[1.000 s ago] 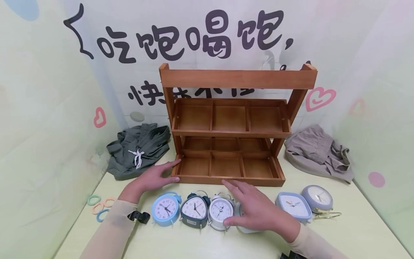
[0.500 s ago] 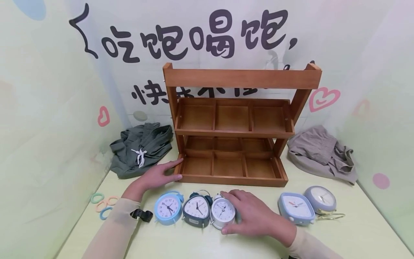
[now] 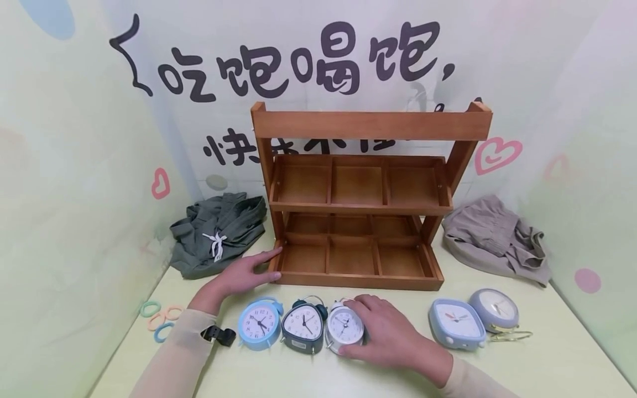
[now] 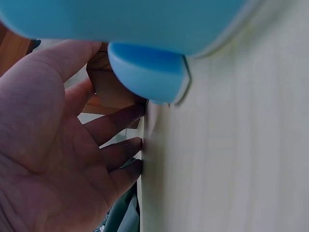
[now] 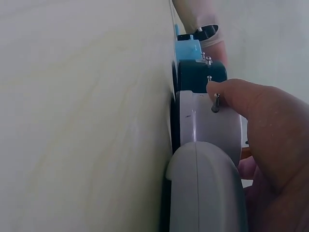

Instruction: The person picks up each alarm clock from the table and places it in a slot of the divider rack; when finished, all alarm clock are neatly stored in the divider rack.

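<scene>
My left hand (image 3: 244, 273) touches the left end of the two-tier brown wooden rack (image 3: 355, 281), its fingers spread in the left wrist view. A white twin-bell alarm clock (image 3: 345, 327) is between the thumb and fingers of my right hand (image 3: 393, 334), thumb at the bottom edge and fingers over the top. In the right wrist view the thumb lies by a small metal foot of that white clock (image 5: 207, 121). Another pale clock (image 5: 205, 188), hidden under the hand in the head view, stands beside it. Left of these are a dark green alarm clock (image 3: 303, 326) and a blue alarm clock (image 3: 260, 323).
A square blue clock (image 3: 458, 323) and a round purple-grey clock (image 3: 494, 309) lie at the right. Dark green cloth (image 3: 219, 235) and taupe cloth (image 3: 492, 237) flank the rack. Several coloured rings (image 3: 156, 320) lie at the left. Fabric walls enclose the table.
My right hand has moved slightly left and down, from hovering beside the white clock to closing its thumb and fingers around it. The left hand stays at the rack.
</scene>
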The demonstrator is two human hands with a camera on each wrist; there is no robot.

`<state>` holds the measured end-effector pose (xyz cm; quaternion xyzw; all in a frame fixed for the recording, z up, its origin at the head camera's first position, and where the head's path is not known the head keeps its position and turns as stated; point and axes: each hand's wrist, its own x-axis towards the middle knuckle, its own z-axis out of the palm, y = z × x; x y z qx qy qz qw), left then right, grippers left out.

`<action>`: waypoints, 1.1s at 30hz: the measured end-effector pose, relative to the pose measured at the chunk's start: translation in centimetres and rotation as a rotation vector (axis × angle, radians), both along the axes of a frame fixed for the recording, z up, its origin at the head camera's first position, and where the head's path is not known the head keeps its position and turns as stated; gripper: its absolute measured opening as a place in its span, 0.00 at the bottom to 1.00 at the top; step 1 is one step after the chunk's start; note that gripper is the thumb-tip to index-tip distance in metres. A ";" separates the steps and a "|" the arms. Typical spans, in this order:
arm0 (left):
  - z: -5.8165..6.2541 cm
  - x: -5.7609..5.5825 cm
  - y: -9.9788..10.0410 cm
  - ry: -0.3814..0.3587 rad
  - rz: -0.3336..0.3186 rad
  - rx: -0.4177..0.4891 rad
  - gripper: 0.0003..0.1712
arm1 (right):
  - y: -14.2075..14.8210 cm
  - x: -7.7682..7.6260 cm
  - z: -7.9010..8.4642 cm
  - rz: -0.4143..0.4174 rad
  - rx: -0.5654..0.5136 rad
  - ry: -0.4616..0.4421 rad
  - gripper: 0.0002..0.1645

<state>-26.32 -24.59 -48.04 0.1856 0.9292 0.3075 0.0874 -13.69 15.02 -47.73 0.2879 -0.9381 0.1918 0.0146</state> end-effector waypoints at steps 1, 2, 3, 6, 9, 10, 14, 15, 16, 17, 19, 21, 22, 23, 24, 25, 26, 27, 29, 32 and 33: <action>0.0 0.0 0.0 0.000 0.001 0.003 0.49 | 0.0 0.0 0.0 -0.003 -0.003 -0.009 0.55; -0.1 0.0 0.0 0.000 0.001 0.005 0.49 | 0.0 0.0 0.1 -0.006 -0.007 -0.019 0.54; -0.1 0.0 0.0 0.000 0.003 0.005 0.49 | 0.1 -0.1 0.1 -0.006 -0.008 -0.029 0.54; -0.3 0.0 0.0 -0.005 0.006 0.004 0.49 | 0.1 0.0 0.2 -0.001 -0.006 -0.046 0.53; -0.4 0.0 0.0 -0.008 0.007 0.000 0.49 | 0.1 0.1 0.3 0.006 0.000 -0.044 0.52; -0.4 0.0 0.0 -0.008 0.008 -0.001 0.49 | 0.1 0.1 0.4 0.005 0.003 -0.041 0.53; -0.4 -0.1 -0.1 -0.008 0.009 -0.001 0.49 | 0.2 0.2 0.5 -0.011 0.010 -0.027 0.57; -0.4 -0.1 -0.1 -0.008 0.009 0.000 0.49 | 0.2 0.2 0.6 -0.019 0.009 -0.027 0.58; -0.4 -0.1 -0.1 -0.008 0.009 0.001 0.49 | 0.2 0.3 0.6 -0.029 0.007 -0.028 0.60; -0.4 -0.1 -0.1 -0.009 0.007 0.004 0.49 | 0.1 0.3 0.6 -0.038 0.003 -0.030 0.62; -0.4 -0.2 -0.1 -0.008 0.006 0.008 0.49 | 0.1 0.3 0.7 -0.056 -0.005 -0.035 0.63; -0.4 -0.2 -0.1 -0.007 0.004 0.014 0.49 | 0.0 0.3 0.7 -0.069 -0.013 -0.041 0.62; -0.4 -0.2 -0.1 -0.007 0.004 0.016 0.48 | -0.1 0.3 0.7 -0.074 -0.017 -0.043 0.61; -0.4 -0.2 -0.1 -0.006 0.005 0.018 0.48 | -0.1 0.2 0.7 -0.077 -0.021 -0.044 0.59; -0.4 -0.2 -0.1 -0.004 0.006 0.017 0.48 | -0.1 0.2 0.7 -0.078 -0.024 -0.044 0.58; -0.4 -0.2 -0.1 -0.006 0.007 0.018 0.48 | -0.2 0.2 0.7 -0.078 -0.028 -0.042 0.56; -0.3 -0.1 -0.1 -0.007 0.008 0.018 0.48 | -0.2 0.2 0.7 -0.077 -0.033 -0.040 0.55; -0.3 -0.1 -0.1 -0.009 0.010 0.017 0.48 | -0.2 0.2 0.7 -0.073 -0.038 -0.036 0.53; -0.2 0.0 0.0 -0.013 0.014 0.013 0.48 | -0.2 0.1 0.7 -0.062 -0.044 -0.023 0.51; -0.1 0.1 0.1 -0.020 0.017 0.011 0.49 | -0.1 0.1 0.5 -0.046 -0.052 -0.006 0.49; 0.0 0.1 0.1 -0.021 0.018 0.010 0.49 | -0.1 0.1 0.5 -0.041 -0.052 0.004 0.48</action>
